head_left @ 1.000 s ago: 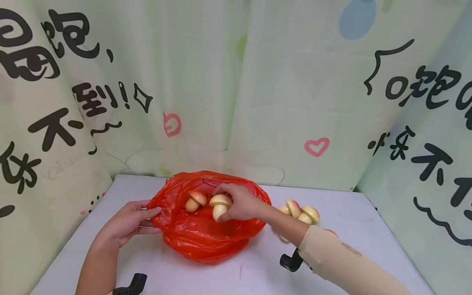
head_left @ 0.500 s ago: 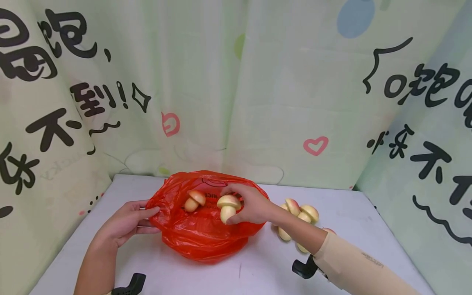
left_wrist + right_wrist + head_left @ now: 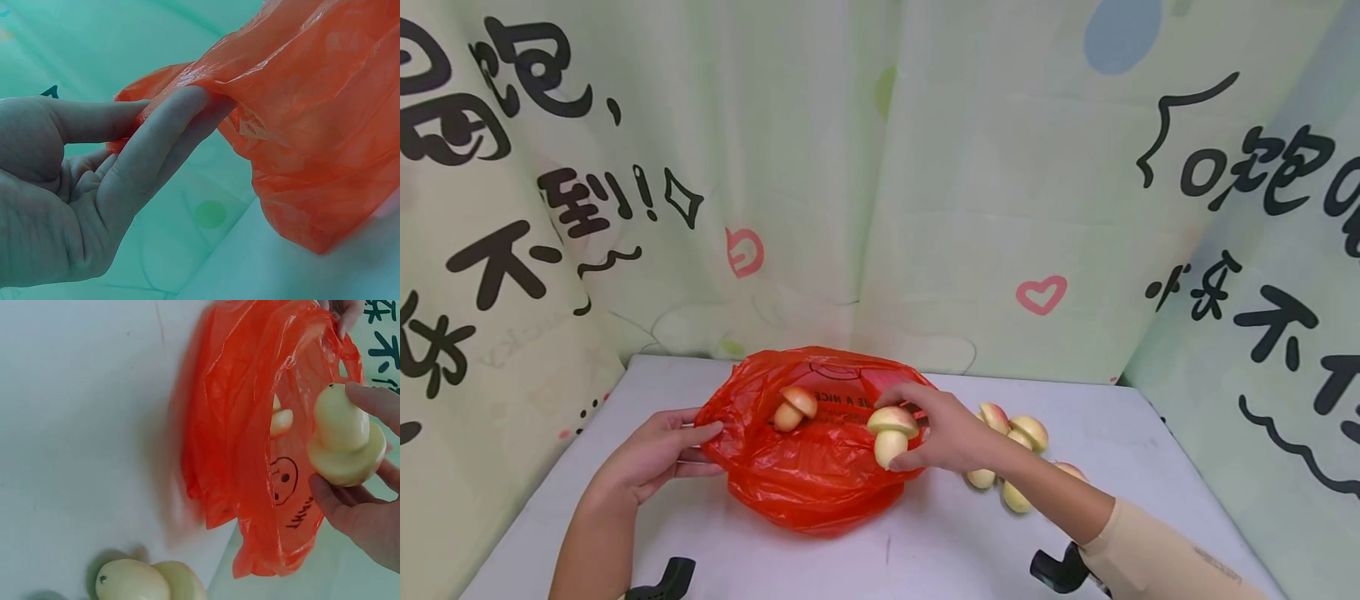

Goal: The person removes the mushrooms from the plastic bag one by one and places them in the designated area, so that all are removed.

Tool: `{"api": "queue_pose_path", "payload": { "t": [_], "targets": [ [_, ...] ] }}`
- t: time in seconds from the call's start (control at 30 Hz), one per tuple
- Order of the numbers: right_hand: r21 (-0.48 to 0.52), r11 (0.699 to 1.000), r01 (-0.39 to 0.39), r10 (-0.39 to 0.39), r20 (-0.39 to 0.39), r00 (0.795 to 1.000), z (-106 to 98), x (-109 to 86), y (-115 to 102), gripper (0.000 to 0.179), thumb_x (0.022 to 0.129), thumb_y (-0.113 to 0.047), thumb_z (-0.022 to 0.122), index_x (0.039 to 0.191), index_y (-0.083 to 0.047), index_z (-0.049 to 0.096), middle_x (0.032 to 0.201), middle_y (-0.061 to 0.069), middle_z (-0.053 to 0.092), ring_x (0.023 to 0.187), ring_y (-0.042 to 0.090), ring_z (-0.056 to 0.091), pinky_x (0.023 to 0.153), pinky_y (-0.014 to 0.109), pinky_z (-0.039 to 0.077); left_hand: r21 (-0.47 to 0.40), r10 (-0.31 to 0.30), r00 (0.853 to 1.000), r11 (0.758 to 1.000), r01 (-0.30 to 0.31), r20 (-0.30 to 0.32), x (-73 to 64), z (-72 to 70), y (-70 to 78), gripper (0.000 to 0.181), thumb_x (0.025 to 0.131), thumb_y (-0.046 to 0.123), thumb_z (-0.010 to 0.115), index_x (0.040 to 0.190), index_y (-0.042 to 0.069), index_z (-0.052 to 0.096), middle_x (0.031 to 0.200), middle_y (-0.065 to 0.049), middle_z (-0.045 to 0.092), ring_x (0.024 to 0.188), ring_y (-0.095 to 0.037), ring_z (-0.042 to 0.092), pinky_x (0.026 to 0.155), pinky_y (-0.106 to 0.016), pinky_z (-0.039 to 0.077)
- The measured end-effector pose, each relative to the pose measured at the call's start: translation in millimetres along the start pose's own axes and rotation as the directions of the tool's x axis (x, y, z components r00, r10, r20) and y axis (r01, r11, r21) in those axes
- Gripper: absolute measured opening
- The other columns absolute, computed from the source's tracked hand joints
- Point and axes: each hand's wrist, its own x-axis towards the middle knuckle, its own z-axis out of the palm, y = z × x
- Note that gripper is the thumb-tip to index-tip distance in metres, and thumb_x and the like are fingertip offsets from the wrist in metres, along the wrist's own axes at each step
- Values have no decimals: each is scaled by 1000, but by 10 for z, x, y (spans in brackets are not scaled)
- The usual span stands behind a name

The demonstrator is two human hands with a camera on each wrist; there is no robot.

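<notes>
A red plastic bag [image 3: 812, 500] stands with its mouth spread wide on the white table. My left hand [image 3: 658, 458] pinches the bag's left rim between thumb and fingers, as the left wrist view also shows. Inside the bag lies one toy-like mushroom [image 3: 794, 408] with a reddish cap. At the bag's right edge my right hand [image 3: 940, 427] grips another mushroom [image 3: 892, 435], pale with a cream cap, stem downward. In the right wrist view this held mushroom [image 3: 342, 434] is between thumb and fingers, in front of the bag's opening.
Several more pale mushrooms [image 3: 1028, 433] lie in a group on the table [image 3: 1135, 517], right of the bag and partly behind my right forearm. A printed curtain [image 3: 955, 208] encloses the table's back and sides.
My right hand has moved to the right with its mushroom, from the middle of the bag to its right edge. My left hand stays on the rim.
</notes>
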Motion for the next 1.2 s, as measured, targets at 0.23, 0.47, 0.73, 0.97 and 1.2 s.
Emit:
{"api": "queue_pose_path", "payload": {
  "t": [0.23, 0.47, 0.73, 0.97, 1.2],
  "targets": [
    [13, 999, -34, 34, -19, 999, -17, -148, 34, 63, 78, -27, 93, 133, -30, 61, 122, -12, 66, 119, 21, 61, 95, 39, 57, -1, 8, 1000, 1000, -8, 5, 4, -11, -15, 67, 105, 28, 65, 153, -9, 38, 112, -7, 76, 95, -27, 79, 85, -38, 65],
    [1, 998, -61, 61, -43, 997, -56, -287, 67, 64, 77, -23, 94, 130, -37, 61, 118, -17, 66, 113, 14, 63, 96, 34, 57, 2, 9, 1000, 1000, -9, 10, -2, -5, -14, 67, 104, 28, 65, 152, -10, 39, 110, -7, 76, 94, -27, 79, 84, -38, 65],
    [18, 998, -65, 66, -50, 997, -105, -469, 150, 63, 79, -26, 92, 133, -32, 62, 122, -12, 67, 116, 19, 63, 97, 34, 57, 3, 2, 1000, 1000, -2, 2, 8, -8, -13, 67, 104, 29, 65, 153, -10, 39, 108, -6, 76, 92, -27, 79, 84, -38, 65],
    [32, 996, -83, 84, -41, 996, -96, -604, 243, 61, 81, -28, 91, 134, -27, 62, 122, -10, 68, 119, 21, 64, 98, 29, 55, 0, 3, 1000, 1000, -3, 8, 8, -18, -17, 67, 105, 29, 65, 153, -10, 38, 108, -6, 76, 91, -26, 80, 84, -38, 65],
    [25, 995, -101, 101, -22, 995, -103, -714, 336, 59, 81, -27, 90, 133, -27, 62, 123, -12, 66, 119, 22, 63, 98, 28, 56, 0, 7, 1000, 1000, -7, 10, 5, -16, -11, 68, 104, 29, 65, 153, -10, 38, 108, -6, 77, 91, -27, 80, 84, -38, 65]
  ]
}}
